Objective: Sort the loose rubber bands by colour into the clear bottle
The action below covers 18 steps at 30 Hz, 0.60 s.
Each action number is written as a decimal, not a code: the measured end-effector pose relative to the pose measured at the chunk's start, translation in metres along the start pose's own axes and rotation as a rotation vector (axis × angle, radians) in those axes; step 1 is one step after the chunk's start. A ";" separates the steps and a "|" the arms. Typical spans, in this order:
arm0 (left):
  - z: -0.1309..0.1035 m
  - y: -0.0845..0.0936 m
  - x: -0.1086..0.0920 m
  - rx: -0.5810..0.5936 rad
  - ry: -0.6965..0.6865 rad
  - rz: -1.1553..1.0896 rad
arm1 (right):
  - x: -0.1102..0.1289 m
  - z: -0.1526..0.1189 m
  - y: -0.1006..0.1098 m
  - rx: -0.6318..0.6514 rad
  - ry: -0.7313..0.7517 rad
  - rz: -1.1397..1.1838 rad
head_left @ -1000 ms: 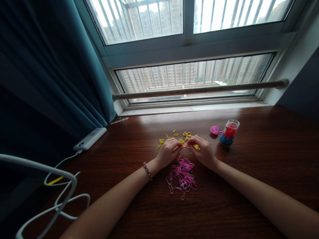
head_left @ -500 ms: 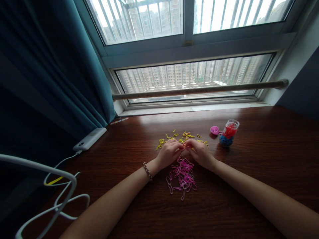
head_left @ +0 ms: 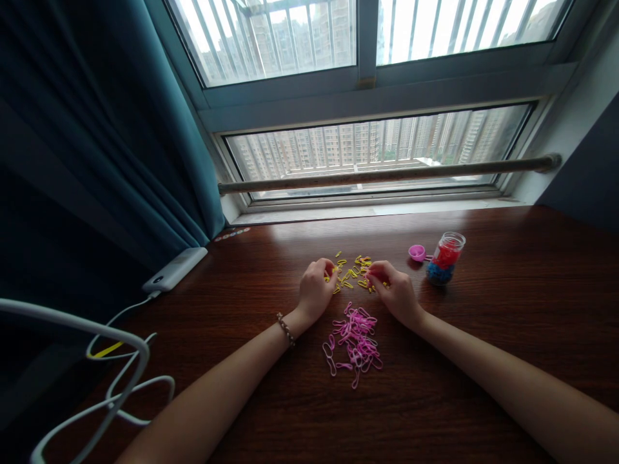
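Observation:
Yellow plastic stitch markers (head_left: 349, 276), shaped like small safety pins, lie scattered between my two hands. My left hand (head_left: 316, 288) is closed at their left side, with yellow markers showing between its curled fingers and thumb. On the right side, my right hand (head_left: 397, 295) makes a pinch among the yellow markers. Something small and pinkish shows at its fingertips, too small to name. Closer to me lies a loose heap of pink stitch markers (head_left: 358, 332), touched by neither hand.
A clear jar (head_left: 445, 259) holding red and blue pieces stands on the brown table (head_left: 435, 399) to the right. Beside it is a pink lid-like cup (head_left: 416, 253). A white power bank (head_left: 175, 269) and looped white cable (head_left: 138, 348) are at left, under a blue curtain (head_left: 193, 187).
My hands, together before, have moved apart to either side of the yellow markers. More yellow markers show between them, and the ones at far left are now behind my left hand.

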<state>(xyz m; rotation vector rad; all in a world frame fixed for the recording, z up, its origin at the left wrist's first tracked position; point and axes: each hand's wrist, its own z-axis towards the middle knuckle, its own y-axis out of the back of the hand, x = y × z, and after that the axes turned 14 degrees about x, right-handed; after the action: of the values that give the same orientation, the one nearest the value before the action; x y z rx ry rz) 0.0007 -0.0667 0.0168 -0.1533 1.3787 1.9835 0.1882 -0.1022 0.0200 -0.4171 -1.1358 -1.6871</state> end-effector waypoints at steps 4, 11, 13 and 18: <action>0.001 0.002 0.002 -0.123 0.066 -0.036 | 0.000 0.000 0.000 0.016 0.019 -0.035; -0.008 0.010 -0.017 0.261 -0.522 0.068 | 0.005 -0.002 0.000 0.136 0.174 -0.138; -0.009 0.010 -0.019 0.278 -0.544 0.098 | 0.005 -0.003 0.000 0.164 0.196 -0.136; -0.007 0.011 -0.021 0.270 -0.508 0.074 | 0.003 -0.002 0.000 0.152 0.167 -0.061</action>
<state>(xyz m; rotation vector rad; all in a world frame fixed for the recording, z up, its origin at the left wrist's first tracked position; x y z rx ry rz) 0.0078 -0.0852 0.0321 0.4983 1.3013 1.7084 0.1873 -0.1056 0.0211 -0.1444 -1.1526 -1.6416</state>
